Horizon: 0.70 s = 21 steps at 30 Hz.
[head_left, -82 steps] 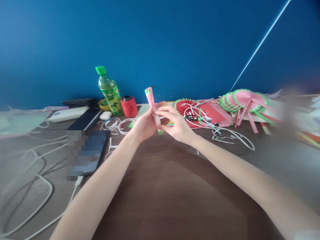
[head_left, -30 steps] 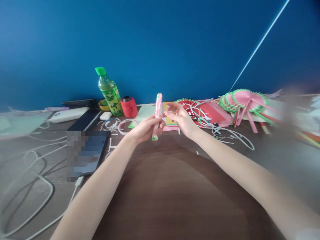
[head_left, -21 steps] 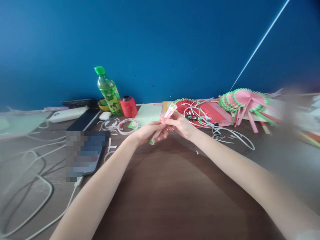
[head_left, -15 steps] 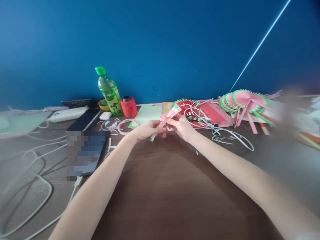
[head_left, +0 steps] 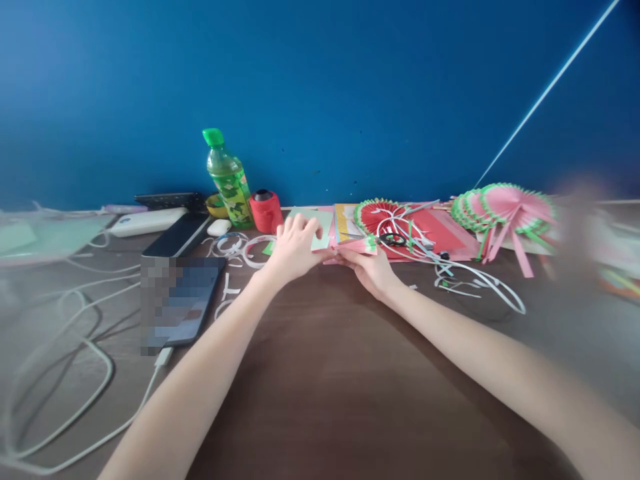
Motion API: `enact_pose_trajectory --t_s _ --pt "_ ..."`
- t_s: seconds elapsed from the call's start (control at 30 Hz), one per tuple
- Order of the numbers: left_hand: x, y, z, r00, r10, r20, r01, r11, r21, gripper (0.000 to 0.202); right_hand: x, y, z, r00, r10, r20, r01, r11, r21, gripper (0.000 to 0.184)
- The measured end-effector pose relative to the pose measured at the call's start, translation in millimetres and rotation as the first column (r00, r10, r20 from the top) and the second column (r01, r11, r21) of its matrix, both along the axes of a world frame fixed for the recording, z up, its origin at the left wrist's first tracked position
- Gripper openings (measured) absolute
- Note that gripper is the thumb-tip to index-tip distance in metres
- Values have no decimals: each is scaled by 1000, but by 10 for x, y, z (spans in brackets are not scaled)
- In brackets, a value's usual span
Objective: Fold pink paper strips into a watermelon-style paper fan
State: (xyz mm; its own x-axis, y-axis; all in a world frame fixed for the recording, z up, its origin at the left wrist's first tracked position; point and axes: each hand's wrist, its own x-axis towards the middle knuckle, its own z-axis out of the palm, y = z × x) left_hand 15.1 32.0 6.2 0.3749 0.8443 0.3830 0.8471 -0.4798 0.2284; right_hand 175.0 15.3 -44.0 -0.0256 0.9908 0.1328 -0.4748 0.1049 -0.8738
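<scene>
A folded pink paper strip with a green tip [head_left: 356, 246] lies low and nearly flat over the brown table [head_left: 340, 373], near its far edge. My right hand [head_left: 371, 271] pinches the strip from below, fingers closed on it. My left hand [head_left: 291, 248] rests just left of it, fingers stretched out over a pale green paper pad [head_left: 320, 235]. Its thumb side meets the strip's left end. How much of the strip runs under the left hand is hidden.
Behind the hands lie a red pleated fan [head_left: 377, 215], black-handled scissors [head_left: 393, 239] and curled white paper strips [head_left: 475, 283]. Pink and green fans [head_left: 505, 208] sit at the right. A green bottle [head_left: 229, 180], red spool [head_left: 266, 211], phone [head_left: 177, 300] and white cables [head_left: 75, 380] fill the left.
The strip, held upright earlier, has tipped over to the right and come down to the table. My left hand has let go of it and spread over the green pad. The camera shifted slightly.
</scene>
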Motion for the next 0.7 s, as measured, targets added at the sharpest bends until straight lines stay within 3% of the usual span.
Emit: enact_pose_trajectory --t_s 0.07,0.13,0.27,0.7 --pt "85 -54 -14 993 -40 -113 54 991 120 18 -12 0 -20 996 -94 5 94 996 6 19" --pt "169 -111 -28 984 -71 -166 90 990 111 13 -11 3 -44 988 -151 19 151 988 6 20" --pt "246 -167 -55 999 -6 -37 4 999 -54 17 13 9 -79 985 -162 59 161 987 19 21" --pt "235 -122 -80 967 13 253 29 986 -162 19 51 -36 -35 997 -67 48 66 998 15 16"
